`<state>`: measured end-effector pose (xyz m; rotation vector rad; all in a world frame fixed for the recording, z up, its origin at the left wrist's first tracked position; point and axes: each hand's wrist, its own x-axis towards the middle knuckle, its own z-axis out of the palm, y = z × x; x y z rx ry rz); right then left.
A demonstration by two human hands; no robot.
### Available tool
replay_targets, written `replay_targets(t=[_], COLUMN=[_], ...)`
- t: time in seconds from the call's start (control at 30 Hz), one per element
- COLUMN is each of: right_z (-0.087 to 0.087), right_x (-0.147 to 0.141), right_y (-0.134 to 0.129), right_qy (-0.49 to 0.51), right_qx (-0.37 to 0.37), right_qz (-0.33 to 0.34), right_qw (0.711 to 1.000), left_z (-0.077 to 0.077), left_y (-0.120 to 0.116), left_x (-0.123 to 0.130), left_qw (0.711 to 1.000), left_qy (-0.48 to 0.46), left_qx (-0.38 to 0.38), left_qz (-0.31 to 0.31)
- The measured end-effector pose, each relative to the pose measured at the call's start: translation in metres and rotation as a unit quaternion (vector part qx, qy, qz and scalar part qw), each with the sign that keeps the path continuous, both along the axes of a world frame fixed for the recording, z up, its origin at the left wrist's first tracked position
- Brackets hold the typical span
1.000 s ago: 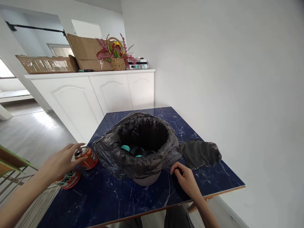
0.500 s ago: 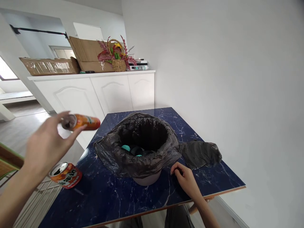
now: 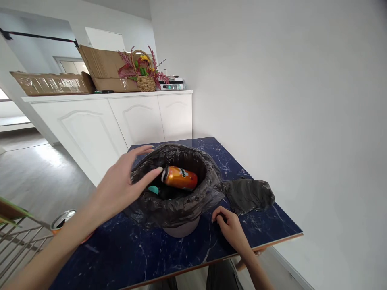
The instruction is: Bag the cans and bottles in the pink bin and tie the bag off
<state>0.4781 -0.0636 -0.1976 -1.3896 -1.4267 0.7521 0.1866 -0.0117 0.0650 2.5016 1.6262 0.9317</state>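
My left hand (image 3: 123,177) is held over the left rim of a bin (image 3: 182,230) lined with a black bin bag (image 3: 184,209). Its thumb and fingers are spread apart. Just off the fingertips, an orange soda can (image 3: 180,178) lies tilted within the bin's mouth, loose from the hand. A teal item (image 3: 153,189) shows lower inside; the rest in there is dark. On the table right of the bin rests my right hand (image 3: 229,227), fingers curled in with nothing seen in them. A second can (image 3: 62,221), opened on top, stands at the left, partly behind my left forearm.
The table (image 3: 169,262) has a dark blue marbled top. A folded black plastic bag (image 3: 249,196) lies right of the bin. Beyond stands a white cabinet (image 3: 136,117) bearing cardboard boxes (image 3: 105,66) and a flower basket (image 3: 146,83). A wire rack (image 3: 24,245) is at the left.
My left hand has moved right from beside the table to over the bin and let go of the orange soda can, now in the bin's mouth. My right hand stays put.
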Motion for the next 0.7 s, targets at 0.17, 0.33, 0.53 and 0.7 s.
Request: replay_targets(t=[0.17,0.33,0.53,0.7], right_z=[0.001,-0.001,-0.003,-0.002], right_x=[-0.001,0.0,0.0,0.0], right_y=[0.0,0.0,0.0,0.001], right_qy=[0.003,0.006,0.007,0.007], right_qx=[0.002,0.001,-0.006,-0.005], right_qz=[-0.002,0.004,0.005,0.003], right_qw=[1.0,1.0,1.0,1.0], left_z=[-0.005,-0.049,-0.111,-0.126], left_y=[-0.003,0.014,0.006,-0.006], left_x=[-0.064,-0.164,-0.225,-0.219], left_qw=[0.989,0.97,0.957,0.965], left_qy=[0.055,0.185,0.156,0.085], left_qx=[0.024,0.028,-0.097,-0.099], left_qz=[0.136,0.155,0.224,0.227])
